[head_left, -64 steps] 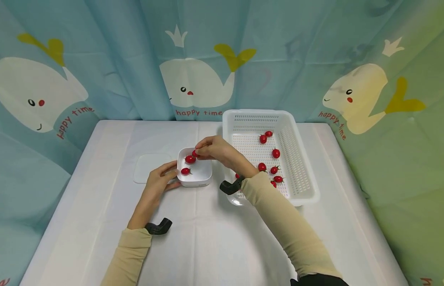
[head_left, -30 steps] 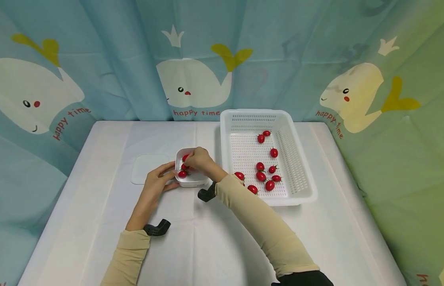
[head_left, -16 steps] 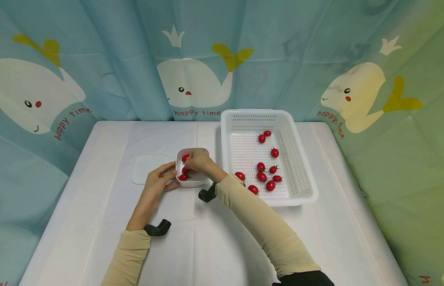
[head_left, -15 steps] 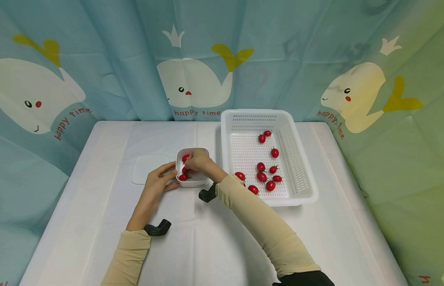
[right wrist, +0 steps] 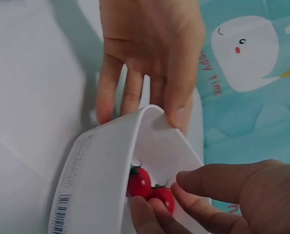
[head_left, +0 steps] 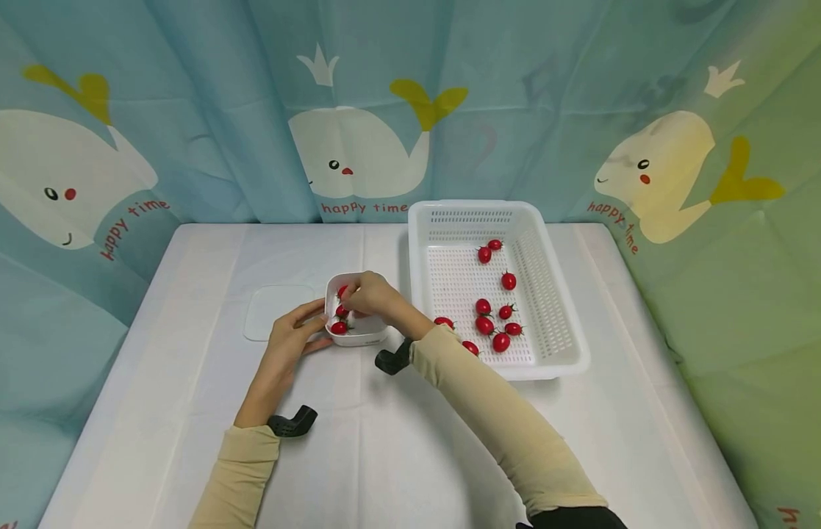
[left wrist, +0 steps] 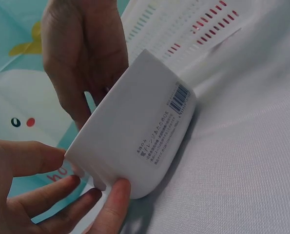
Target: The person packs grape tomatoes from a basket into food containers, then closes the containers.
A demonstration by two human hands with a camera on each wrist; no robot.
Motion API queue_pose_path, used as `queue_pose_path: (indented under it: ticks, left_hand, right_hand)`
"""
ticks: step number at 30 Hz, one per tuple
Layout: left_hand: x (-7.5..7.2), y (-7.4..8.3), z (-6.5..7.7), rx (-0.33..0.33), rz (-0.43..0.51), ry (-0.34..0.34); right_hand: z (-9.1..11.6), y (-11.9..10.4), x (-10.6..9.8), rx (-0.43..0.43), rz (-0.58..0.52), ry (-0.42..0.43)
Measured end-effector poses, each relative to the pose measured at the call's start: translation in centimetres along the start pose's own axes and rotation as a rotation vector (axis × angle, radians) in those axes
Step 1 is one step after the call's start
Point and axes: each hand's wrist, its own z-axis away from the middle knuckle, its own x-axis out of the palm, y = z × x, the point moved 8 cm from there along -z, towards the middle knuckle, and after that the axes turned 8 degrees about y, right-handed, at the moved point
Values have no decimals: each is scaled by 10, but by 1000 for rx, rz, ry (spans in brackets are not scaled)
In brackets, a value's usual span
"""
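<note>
A small white food container [head_left: 373, 330] with a printed barcode label sits left of the basket. My left hand [head_left: 296, 330] holds its left end, the thumb by the rim and the fingers spread against the outer wall. Inside, three red cherry tomatoes [head_left: 339, 328] with green stems line the left side. My right hand [head_left: 373, 296] reaches in over the container, its fingertips right at these tomatoes. In the right wrist view, two cherry tomatoes [right wrist: 139, 182] show close beside the thumb and fingers, which are bent loosely and partly cover one of them.
A white perforated basket [head_left: 567, 323] stands on the right with several cherry tomatoes [head_left: 484, 325] scattered in it; my right sleeve overlaps its near left corner. A flat translucent lid [head_left: 271, 312] lies left of the container. A whale-print curtain [head_left: 251, 110] borders the white-covered table [head_left: 331, 455].
My right hand brought a cherry tomato from the right into the container, and the tomatoes there shifted into a row. It has since drawn back slightly rightward. The left hand stays put.
</note>
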Motion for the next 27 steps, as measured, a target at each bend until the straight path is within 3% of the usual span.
queue_pose_path:
  ticks: [6,18,22,27]
  left_hand:
    - [1,1,0,4,-1,3]
    - [0,1,1,1,-13,17]
    - [1,1,1,-1,-18,24]
    - [0,0,3,-5,-18,31]
  right_hand:
    - [5,-5,-6,-70,-49,-50]
    - [25,-15,-34,-185,-34,-181]
    - [30,-18,-50,-215,-68,-158]
    - [29,-19,-74,-238,-124,-58]
